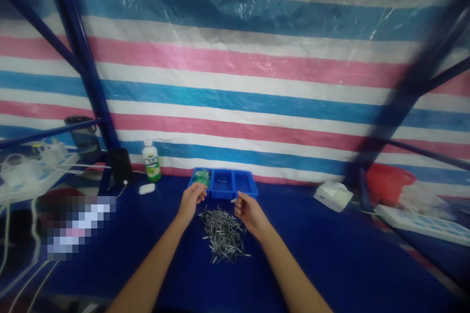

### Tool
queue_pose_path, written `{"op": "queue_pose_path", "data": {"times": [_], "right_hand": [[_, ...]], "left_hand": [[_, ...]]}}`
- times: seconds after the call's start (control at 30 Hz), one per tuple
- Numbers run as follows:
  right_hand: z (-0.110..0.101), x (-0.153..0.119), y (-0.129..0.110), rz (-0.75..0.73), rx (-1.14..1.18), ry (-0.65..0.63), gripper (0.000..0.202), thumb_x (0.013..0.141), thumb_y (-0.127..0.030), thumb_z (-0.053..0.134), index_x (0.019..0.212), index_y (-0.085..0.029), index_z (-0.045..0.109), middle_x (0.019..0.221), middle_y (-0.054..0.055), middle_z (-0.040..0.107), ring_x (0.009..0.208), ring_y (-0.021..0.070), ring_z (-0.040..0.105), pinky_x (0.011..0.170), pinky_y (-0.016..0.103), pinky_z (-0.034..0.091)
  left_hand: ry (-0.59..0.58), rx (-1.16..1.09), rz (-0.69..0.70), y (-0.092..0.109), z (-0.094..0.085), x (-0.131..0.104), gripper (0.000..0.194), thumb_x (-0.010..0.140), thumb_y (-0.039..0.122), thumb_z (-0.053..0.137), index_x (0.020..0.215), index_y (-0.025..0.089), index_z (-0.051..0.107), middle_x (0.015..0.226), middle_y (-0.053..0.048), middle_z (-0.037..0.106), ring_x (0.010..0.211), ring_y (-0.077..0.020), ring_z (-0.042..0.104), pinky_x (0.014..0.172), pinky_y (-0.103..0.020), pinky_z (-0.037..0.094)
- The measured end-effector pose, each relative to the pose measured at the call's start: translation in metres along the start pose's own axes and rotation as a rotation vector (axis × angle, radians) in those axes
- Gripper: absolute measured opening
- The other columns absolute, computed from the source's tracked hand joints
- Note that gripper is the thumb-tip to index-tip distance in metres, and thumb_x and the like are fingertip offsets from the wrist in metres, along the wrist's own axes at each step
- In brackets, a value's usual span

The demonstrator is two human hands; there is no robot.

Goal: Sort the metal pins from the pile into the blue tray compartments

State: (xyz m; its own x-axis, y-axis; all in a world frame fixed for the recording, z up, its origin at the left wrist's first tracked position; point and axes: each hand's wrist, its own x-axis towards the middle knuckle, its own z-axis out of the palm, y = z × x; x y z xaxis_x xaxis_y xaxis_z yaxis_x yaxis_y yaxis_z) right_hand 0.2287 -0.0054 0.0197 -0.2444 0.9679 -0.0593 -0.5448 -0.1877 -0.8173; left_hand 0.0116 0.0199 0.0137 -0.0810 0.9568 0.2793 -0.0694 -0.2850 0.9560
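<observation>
A loose pile of small metal pins or rivets (pixel 223 234) lies on the blue table between my two forearms. Behind it stands a blue tray (pixel 235 194) with three compartments: green material (pixel 201 176) in the left one, a small metal piece (pixel 222 181) in the middle one. My left hand (pixel 192 201) is at the tray's left front edge, fingers curled together; whether they hold anything is too small to tell. At the tray's right front corner, my right hand (pixel 250 211) pinches a small metal pin (pixel 233 200) between thumb and forefinger.
A white and green bottle (pixel 152 162), a white case (pixel 147 189) and a black device (pixel 120 166) are at the back left. Power strips with cables lie at both sides. A tissue pack (pixel 333 195) and a red bag (pixel 389 183) are on the right. Blue metal posts frame the table.
</observation>
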Motion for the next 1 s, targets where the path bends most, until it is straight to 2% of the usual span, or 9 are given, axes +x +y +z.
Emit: {"op": "queue_pose_path", "data": {"times": [0.07,0.13,0.27,0.37,0.57,0.67,0.8,0.9,1.0], "right_hand": [[-0.001,0.003,0.002,0.013,-0.012,0.022,0.030,0.074,-0.045,0.073,0.086,-0.018,0.066,0.072,0.001,0.059,0.051,0.0094,0.046,0.048,0.023,0.035],[-0.001,0.005,0.005,0.009,-0.063,0.022,0.040,0.074,-0.048,0.073,0.101,-0.020,0.066,0.081,0.002,0.064,0.050,0.0094,0.048,0.047,0.023,0.035],[-0.004,0.008,0.009,-0.025,-0.192,0.039,0.038,0.072,-0.047,0.074,0.097,-0.019,0.068,0.075,0.001,0.064,0.046,0.0079,0.047,0.044,0.022,0.030],[-0.005,0.008,0.012,-0.042,-0.256,0.044,0.037,0.072,-0.047,0.075,0.093,-0.018,0.069,0.073,0.000,0.064,0.047,0.0077,0.048,0.045,0.021,0.031],[-0.005,0.008,0.013,-0.042,-0.291,0.058,0.035,0.072,-0.049,0.074,0.090,-0.019,0.069,0.071,-0.001,0.063,0.046,0.0074,0.048,0.044,0.021,0.030],[-0.003,0.008,0.014,-0.054,-0.312,0.067,0.035,0.073,-0.049,0.072,0.091,-0.019,0.069,0.072,-0.001,0.063,0.047,0.0073,0.048,0.045,0.020,0.030],[-0.002,0.008,0.014,-0.052,-0.342,0.065,0.036,0.072,-0.049,0.071,0.090,-0.019,0.068,0.073,0.000,0.063,0.047,0.0078,0.049,0.045,0.020,0.031],[-0.004,0.008,0.014,-0.053,-0.357,0.070,0.037,0.071,-0.050,0.072,0.088,-0.018,0.068,0.072,-0.001,0.063,0.046,0.0076,0.048,0.045,0.020,0.031],[-0.006,0.009,0.014,-0.060,-0.371,0.068,0.036,0.071,-0.050,0.072,0.089,-0.018,0.067,0.072,-0.001,0.063,0.046,0.0074,0.048,0.045,0.020,0.031]], "left_hand": [[0.024,0.121,-0.028,0.002,-0.006,0.002,0.031,0.077,0.046,0.061,0.076,0.016,0.063,0.064,0.001,0.058,0.053,-0.0102,0.050,0.048,-0.021,0.031],[-0.018,0.314,-0.035,0.001,-0.013,0.003,0.026,0.076,0.042,0.063,0.073,0.016,0.063,0.063,0.001,0.059,0.055,-0.0116,0.052,0.053,-0.022,0.035],[-0.146,0.785,-0.036,-0.001,-0.022,-0.001,0.009,0.075,0.027,0.063,0.073,0.019,0.066,0.068,0.000,0.066,0.065,-0.0145,0.058,0.061,-0.024,0.038],[-0.185,0.942,-0.058,-0.001,-0.022,-0.006,0.009,0.075,0.021,0.063,0.082,0.021,0.067,0.077,-0.001,0.069,0.070,-0.0144,0.061,0.062,-0.023,0.037],[-0.225,0.979,-0.017,-0.005,-0.014,-0.009,0.013,0.074,0.018,0.065,0.087,0.022,0.067,0.081,0.000,0.070,0.072,-0.0147,0.062,0.061,-0.023,0.037],[-0.205,0.990,-0.012,-0.009,-0.012,-0.010,0.018,0.072,0.009,0.062,0.084,0.021,0.066,0.080,0.000,0.070,0.073,-0.0144,0.063,0.062,-0.023,0.036],[-0.166,0.980,0.022,-0.014,-0.012,-0.010,0.020,0.071,0.007,0.059,0.083,0.022,0.064,0.079,0.001,0.069,0.072,-0.0148,0.062,0.063,-0.023,0.037],[-0.139,0.876,0.047,-0.018,-0.012,-0.009,0.018,0.070,0.008,0.059,0.082,0.021,0.062,0.075,0.001,0.068,0.070,-0.0150,0.063,0.066,-0.024,0.040],[-0.102,0.668,0.050,-0.020,-0.012,-0.006,0.012,0.072,0.014,0.060,0.082,0.020,0.060,0.073,0.001,0.067,0.071,-0.0159,0.064,0.068,-0.025,0.044]]}}
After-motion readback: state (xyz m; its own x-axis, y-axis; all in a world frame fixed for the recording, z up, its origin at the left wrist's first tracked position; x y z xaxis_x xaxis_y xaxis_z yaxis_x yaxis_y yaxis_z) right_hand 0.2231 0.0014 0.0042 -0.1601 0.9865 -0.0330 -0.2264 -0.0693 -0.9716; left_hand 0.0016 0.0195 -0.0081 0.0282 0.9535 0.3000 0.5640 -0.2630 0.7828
